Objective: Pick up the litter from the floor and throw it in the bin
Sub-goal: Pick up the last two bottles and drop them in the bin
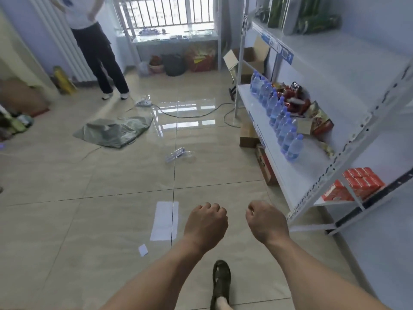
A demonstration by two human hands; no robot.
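Observation:
My left hand (pixel 206 222) and my right hand (pixel 266 221) are held out side by side above the tiled floor, both fists curled and holding nothing. A white sheet of paper (pixel 165 221) lies flat on the floor just left of my left hand. A small white scrap (pixel 143 249) lies nearer, further left. A crumpled clear plastic wrapper (pixel 178 154) lies further off in the middle of the floor. A grey-green sack (pixel 114 132) is spread flat on the floor beyond it. No bin can be seen.
A white metal shelf rack (pixel 290 175) with water bottles (pixel 279 121) and snack packs runs along the right. A person (pixel 98 48) stands at the back left. A cable (pixel 192 114) trails across the floor. My shoe (pixel 221 280) is at the bottom.

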